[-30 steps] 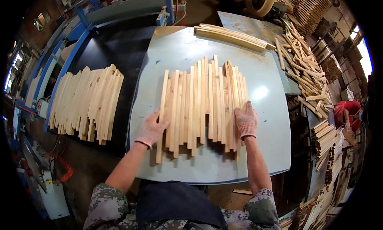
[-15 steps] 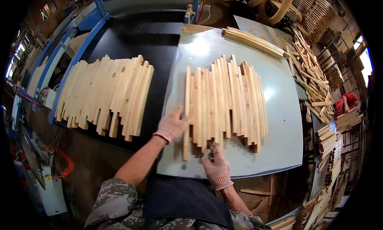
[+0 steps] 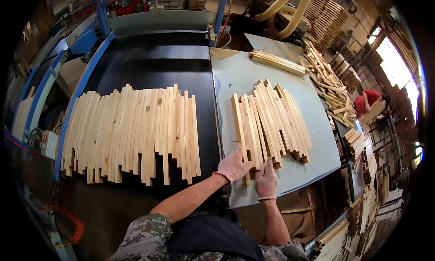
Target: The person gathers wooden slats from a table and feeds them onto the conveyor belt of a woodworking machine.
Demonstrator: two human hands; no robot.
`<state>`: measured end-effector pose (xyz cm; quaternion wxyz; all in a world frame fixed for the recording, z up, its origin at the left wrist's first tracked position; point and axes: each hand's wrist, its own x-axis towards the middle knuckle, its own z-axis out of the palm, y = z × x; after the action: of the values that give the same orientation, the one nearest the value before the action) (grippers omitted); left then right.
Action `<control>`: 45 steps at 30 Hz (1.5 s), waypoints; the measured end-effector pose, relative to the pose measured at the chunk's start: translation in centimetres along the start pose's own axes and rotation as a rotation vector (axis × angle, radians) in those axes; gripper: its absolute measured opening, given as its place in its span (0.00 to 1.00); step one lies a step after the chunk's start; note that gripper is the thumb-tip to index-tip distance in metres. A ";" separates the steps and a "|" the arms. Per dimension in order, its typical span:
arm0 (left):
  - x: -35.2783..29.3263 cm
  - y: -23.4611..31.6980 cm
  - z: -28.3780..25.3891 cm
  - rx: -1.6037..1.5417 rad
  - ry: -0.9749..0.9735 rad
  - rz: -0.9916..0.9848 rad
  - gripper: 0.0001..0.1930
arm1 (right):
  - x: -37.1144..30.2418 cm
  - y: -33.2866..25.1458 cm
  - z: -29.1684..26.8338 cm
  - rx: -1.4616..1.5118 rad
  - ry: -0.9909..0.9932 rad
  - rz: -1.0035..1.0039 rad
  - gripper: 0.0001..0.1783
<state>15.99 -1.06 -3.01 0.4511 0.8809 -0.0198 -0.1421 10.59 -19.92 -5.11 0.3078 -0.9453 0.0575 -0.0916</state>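
A fan of pale wooden strips [image 3: 272, 120] lies side by side on the grey-green tabletop, ends uneven. My left hand [image 3: 233, 166], in a light knitted glove, grips the leftmost wooden strip [image 3: 237, 116] near its lower end, forefinger along its outer side and thumb across from it. Close beside it, my right hand [image 3: 266, 181], gloved too, touches the near ends of neighbouring strips with fingers stretched and apart. Its fingertips are partly hidden among the strip ends. To the left, a wider row of strips [image 3: 122, 129] rests on a black belt.
A blue-framed machine [image 3: 158, 21] spans the belt's far end. Bundled strips [image 3: 277, 62] lie at the tabletop's back edge, with a heap of loose pieces [image 3: 328, 82] beyond. A person in red [image 3: 366, 102] works at far right. A red coiled hose [image 3: 72, 222] hangs lower left.
My view has turned, shifting the scene. My right hand has come closer to my left, at the strips' near ends. The strips on the tabletop now slant and fan apart more.
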 end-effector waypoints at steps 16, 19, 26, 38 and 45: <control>-12.8 -6.2 -15.0 0.360 0.020 0.407 0.17 | -2.0 -8.7 6.1 -0.022 -0.362 -0.452 0.37; -12.9 -6.1 -15.1 0.062 0.099 -0.076 0.21 | -1.7 -8.7 5.8 -0.008 -0.357 -0.469 0.36; -14.1 -6.8 -15.5 -0.497 0.204 -0.381 0.23 | -0.8 -8.5 4.3 -0.041 -0.510 -0.441 0.36; -19.1 -14.4 -20.7 -0.492 0.473 -0.345 0.22 | 1.0 -10.8 0.7 0.324 -0.654 -0.324 0.34; -27.9 -24.7 -31.3 -0.232 0.936 -0.393 0.22 | 10.3 -10.1 8.8 0.326 -0.379 -0.010 0.31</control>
<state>-4.71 42.85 1.04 0.4712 0.7814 0.3655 0.1839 23.02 -8.51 -4.70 0.4608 -0.8838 -0.0214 0.0779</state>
